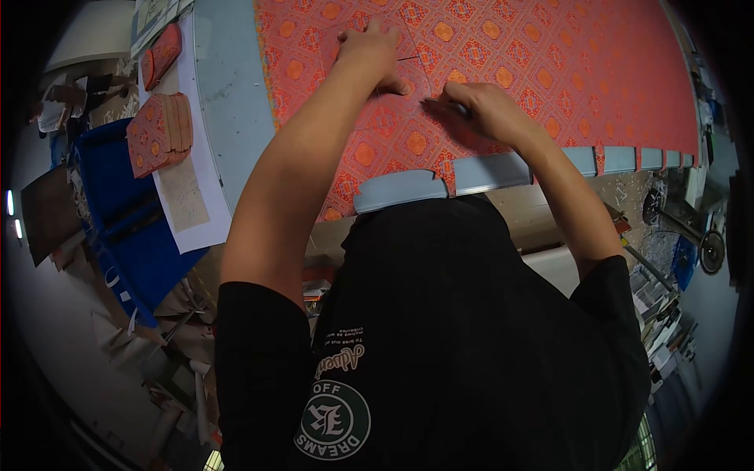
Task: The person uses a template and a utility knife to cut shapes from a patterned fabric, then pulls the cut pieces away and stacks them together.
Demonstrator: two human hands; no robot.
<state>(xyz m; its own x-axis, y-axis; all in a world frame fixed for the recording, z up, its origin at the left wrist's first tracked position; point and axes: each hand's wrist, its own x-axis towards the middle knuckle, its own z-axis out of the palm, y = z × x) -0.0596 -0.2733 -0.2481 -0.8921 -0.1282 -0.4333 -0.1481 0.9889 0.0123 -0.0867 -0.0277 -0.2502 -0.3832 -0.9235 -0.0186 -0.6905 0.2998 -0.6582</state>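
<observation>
A red and gold patterned brocade fabric (628,86) lies spread over a grey-blue work surface. My left hand (373,59) presses down on the cloth with its fingers and thumb apart. To its right, my right hand (483,111) is closed around a slim dark tool, mostly hidden in the fist, so I cannot tell its kind. The tool's tip is close over the fabric, beside my left thumb. Thin dark lines show on the cloth between the two hands. Along the near edge, the fabric has several cut-out notches where the grey-blue surface (495,171) shows through.
On the left, a stack of cut patterned pieces (161,133) sits on white paper (188,196), with a rounded patterned item (161,56) farther back. A blue bin (129,228) stands beyond the table's left edge. Scraps and a round-wheeled object (711,251) lie off to the right.
</observation>
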